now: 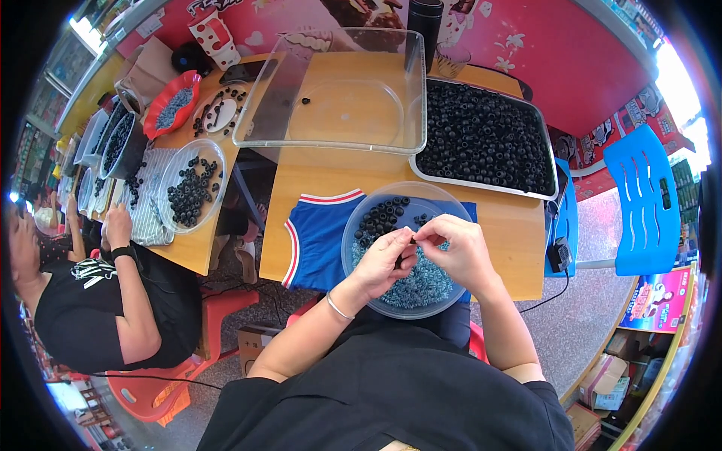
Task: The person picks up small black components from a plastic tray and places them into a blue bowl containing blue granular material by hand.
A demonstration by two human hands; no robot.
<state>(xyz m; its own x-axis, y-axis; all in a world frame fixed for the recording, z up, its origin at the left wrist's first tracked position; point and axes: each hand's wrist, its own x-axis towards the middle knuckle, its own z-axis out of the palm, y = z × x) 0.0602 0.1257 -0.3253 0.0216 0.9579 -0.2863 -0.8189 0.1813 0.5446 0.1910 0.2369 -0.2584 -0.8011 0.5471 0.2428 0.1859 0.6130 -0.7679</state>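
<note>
Left hand and right hand together, pinched on small black ring above clear bowl at counter edge. Risk: slipping pinch, ring bouncing floorward; elbow nudge tipping overhanging bowl.

From my remote seat I read the round bowl under the hands as clear, smooth plastic with a faint sheen, and the big empty tray behind it as the same glossy transparent plastic. The tabletop looks like smooth, matt, light wood or wood laminate (I cannot tell which). The blue garment beneath the bowl is soft matt cloth with red-and-white trim. The black rings heaped in the metal-rimmed tray look dull and rubbery, hardly shiny. A thin bright metal bangle glints on my left wrist. The blue chair is glossy moulded plastic.
</note>
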